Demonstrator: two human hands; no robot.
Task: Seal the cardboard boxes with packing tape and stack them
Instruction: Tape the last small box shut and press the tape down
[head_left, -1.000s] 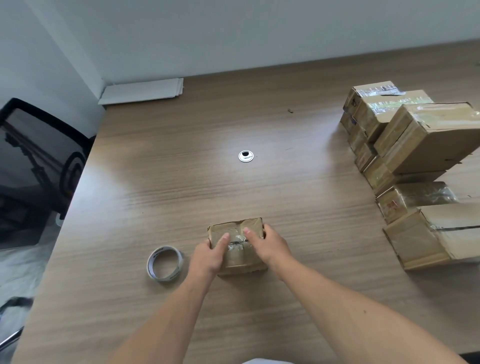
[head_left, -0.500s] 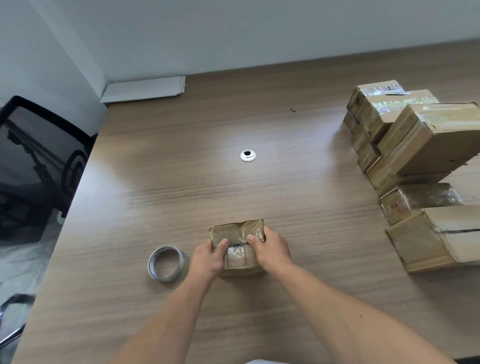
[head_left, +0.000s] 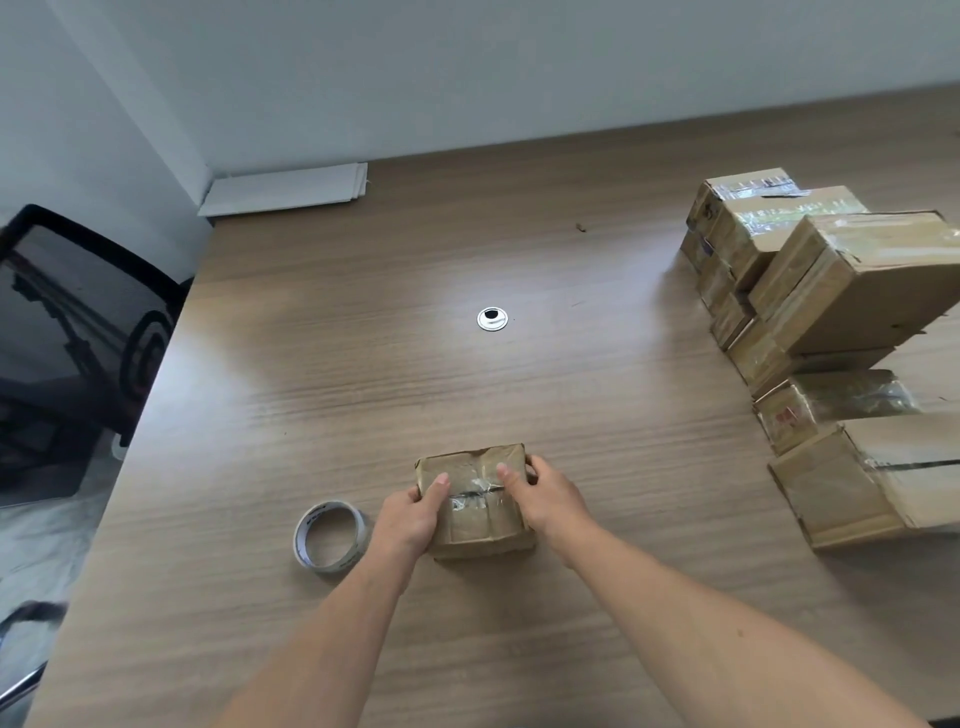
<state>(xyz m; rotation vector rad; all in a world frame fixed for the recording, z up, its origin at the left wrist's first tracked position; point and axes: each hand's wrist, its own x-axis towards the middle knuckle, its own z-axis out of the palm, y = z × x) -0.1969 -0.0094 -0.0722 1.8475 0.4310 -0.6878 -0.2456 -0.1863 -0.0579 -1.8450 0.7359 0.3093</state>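
**Both hands on a small box at the near edge**

A small cardboard box (head_left: 475, 501) sits on the wooden table (head_left: 363, 374), near the person and a little right of a roll of tape (head_left: 330, 535) lying flat just beside it. The left hand (head_left: 410, 517) grips the box's left side and the right hand (head_left: 548, 501) its right side. Both are curled round it, with the thumbs laid on top by a shiny strip of tape across the lid. A pile of boxes (head_left: 831, 291) stands well apart at the right edge, some stacked two high. A metal cable hole (head_left: 492, 318) marks the table's middle. A black mesh chair (head_left: 78, 322) stands at the left.
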